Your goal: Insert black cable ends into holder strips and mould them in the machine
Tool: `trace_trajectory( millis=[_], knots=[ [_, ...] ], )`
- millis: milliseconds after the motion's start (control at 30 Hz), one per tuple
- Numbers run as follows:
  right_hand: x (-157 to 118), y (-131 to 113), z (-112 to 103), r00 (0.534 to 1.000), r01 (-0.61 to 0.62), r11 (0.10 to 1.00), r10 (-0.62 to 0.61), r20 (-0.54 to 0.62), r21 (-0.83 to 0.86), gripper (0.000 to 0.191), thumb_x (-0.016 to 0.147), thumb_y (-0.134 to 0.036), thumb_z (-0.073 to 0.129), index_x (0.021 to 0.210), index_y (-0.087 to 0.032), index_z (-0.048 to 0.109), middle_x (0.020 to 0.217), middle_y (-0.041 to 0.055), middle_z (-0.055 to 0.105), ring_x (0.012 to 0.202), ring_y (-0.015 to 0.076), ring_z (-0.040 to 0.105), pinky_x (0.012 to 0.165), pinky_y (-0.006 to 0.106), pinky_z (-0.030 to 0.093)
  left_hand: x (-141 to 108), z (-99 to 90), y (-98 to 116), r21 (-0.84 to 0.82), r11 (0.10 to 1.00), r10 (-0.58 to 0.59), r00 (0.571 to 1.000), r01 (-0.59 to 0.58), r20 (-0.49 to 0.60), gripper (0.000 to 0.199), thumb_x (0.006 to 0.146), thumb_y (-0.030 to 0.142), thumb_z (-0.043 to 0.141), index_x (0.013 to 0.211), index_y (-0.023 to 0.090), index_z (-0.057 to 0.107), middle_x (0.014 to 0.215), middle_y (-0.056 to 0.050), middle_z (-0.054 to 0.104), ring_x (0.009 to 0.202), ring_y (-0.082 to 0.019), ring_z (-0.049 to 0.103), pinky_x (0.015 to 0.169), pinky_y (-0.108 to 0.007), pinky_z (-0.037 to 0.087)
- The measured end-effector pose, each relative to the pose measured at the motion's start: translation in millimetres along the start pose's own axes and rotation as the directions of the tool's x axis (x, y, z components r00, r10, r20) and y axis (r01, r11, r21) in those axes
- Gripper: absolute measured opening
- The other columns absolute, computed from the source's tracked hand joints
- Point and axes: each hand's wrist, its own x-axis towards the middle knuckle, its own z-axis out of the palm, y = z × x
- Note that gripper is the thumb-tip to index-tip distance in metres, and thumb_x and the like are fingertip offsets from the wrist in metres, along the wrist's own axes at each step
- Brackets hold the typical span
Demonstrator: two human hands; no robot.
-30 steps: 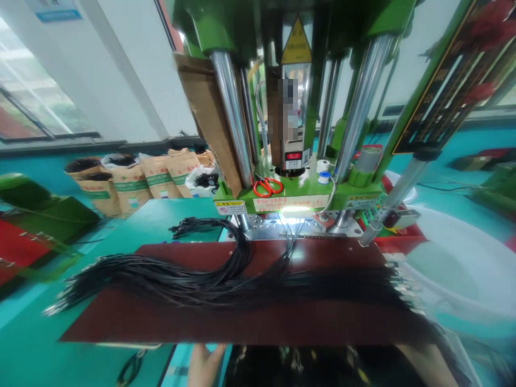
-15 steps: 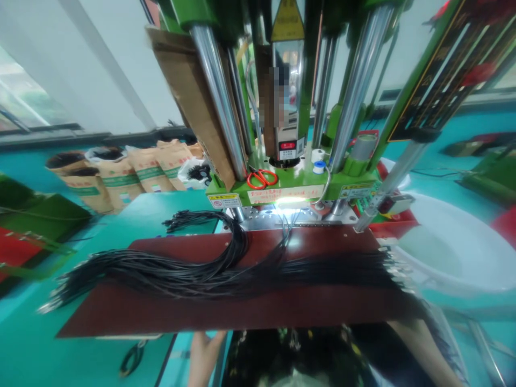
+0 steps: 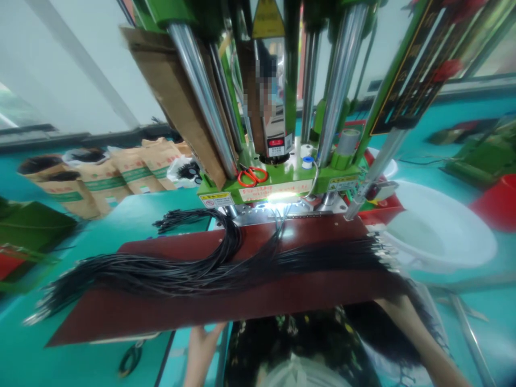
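We see a pale wall (image 3: 80,70) filling the upper left of the frame, with a dark ledge (image 3: 28,134) along its foot and a teal band below. Pale daylight shows through a window (image 3: 8,110) at the left edge and another window (image 3: 497,51), blurred, in the upper right. Beneath the ledge we find brown paper sacks (image 3: 68,199) standing in a row behind a turquoise table (image 3: 133,215). To the right, a teal floor (image 3: 484,344) carries a wide white tub (image 3: 478,242), with a red bucket (image 3: 500,207) near the frame's right edge.
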Motion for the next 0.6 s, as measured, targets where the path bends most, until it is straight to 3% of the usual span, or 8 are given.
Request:
trace_trajectory(
  millis=[100,167,233,300,400,433,533,600],
  knots=[
    [-3,-18,-8,0.994,-0.010,1.000,0.009,0.109,0.006,0.034,0.055,-0.046,0.066,0.076,-0.020,0.058,0.078,0.0110,0.067,0.085,0.0321,0.063,0.076,0.044,0.053,4,-22.5,11,0.249,0.967,0.010,0.985,-0.054,0.175,0.070,0.048,0.056,0.066,0.100,0.011,0.060,0.096,-0.015,0.066,0.107,-0.037,0.054,0.095,-0.046,0.038],
    [-4,-26,-14,0.984,-0.015,1.000,0.013,0.177,0.005,0.037,0.057,-0.046,0.066,0.081,-0.019,0.058,0.085,0.0116,0.068,0.089,0.0314,0.062,0.077,0.043,0.053,2,-41.8,24,0.466,0.884,-0.113,0.952,-0.034,0.283,0.071,0.044,0.057,0.069,0.099,0.012,0.062,0.089,-0.015,0.068,0.099,-0.040,0.057,0.088,-0.049,0.041],
    [-5,-28,-19,0.981,-0.014,1.000,0.017,0.191,-0.018,0.037,0.058,-0.048,0.065,0.082,-0.019,0.059,0.086,0.0110,0.068,0.092,0.0312,0.061,0.080,0.042,0.052,-8,-55.1,46,0.564,0.823,-0.225,0.876,-0.063,0.426,0.065,0.045,0.055,0.071,0.097,0.016,0.065,0.079,-0.012,0.069,0.083,-0.038,0.063,0.078,-0.048,0.046],
    [-4,-22,-21,0.983,-0.017,0.998,0.028,0.183,-0.063,0.037,0.058,-0.048,0.064,0.081,-0.020,0.059,0.086,0.0108,0.068,0.093,0.0318,0.061,0.084,0.043,0.049,-24,-54.5,80,0.439,0.870,-0.140,0.740,-0.225,0.658,0.054,0.052,0.050,0.071,0.099,0.024,0.066,0.079,-0.008,0.070,0.075,-0.030,0.064,0.075,-0.041,0.049],
    [-1,-7,-21,0.986,-0.033,0.995,0.048,0.157,-0.099,0.040,0.056,-0.045,0.060,0.084,-0.018,0.059,0.090,0.0135,0.067,0.095,0.0339,0.060,0.086,0.047,0.047,-40,-18.9,143,0.121,0.843,0.180,0.487,-0.524,0.855,0.049,0.070,0.046,0.063,0.116,0.033,0.057,0.111,-0.004,0.064,0.099,-0.023,0.060,0.088,-0.035,0.046],
    [0,-3,-20,0.986,-0.038,0.994,0.054,0.157,-0.103,0.041,0.056,-0.045,0.059,0.086,-0.017,0.059,0.091,0.0144,0.067,0.095,0.0345,0.060,0.086,0.048,0.046,-40,1.1,163,0.059,0.776,0.294,0.443,-0.628,0.847,0.051,0.074,0.045,0.060,0.123,0.032,0.051,0.123,-0.004,0.057,0.112,-0.023,0.052,0.096,-0.037,0.041],
    [2,1,-20,0.985,-0.042,0.994,0.058,0.163,-0.104,0.041,0.057,-0.044,0.056,0.087,-0.015,0.059,0.090,0.0153,0.067,0.094,0.0349,0.060,0.085,0.049,0.046,-25,69.6,202,0.034,0.555,0.565,0.407,-0.831,0.717,0.050,0.083,0.037,0.050,0.129,0.018,0.043,0.138,-0.013,0.040,0.129,-0.027,0.032,0.105,-0.047,0.030],
    [1,0,-22,0.983,-0.028,0.995,0.046,0.180,-0.099,0.039,0.059,-0.042,0.056,0.087,-0.015,0.059,0.090,0.0152,0.067,0.095,0.0343,0.059,0.085,0.048,0.046,-11,108.0,213,0.130,0.456,0.589,0.409,-0.880,0.697,0.047,0.084,0.030,0.050,0.126,0.011,0.043,0.134,-0.019,0.042,0.126,-0.030,0.036,0.101,-0.048,0.033]
  ],
)
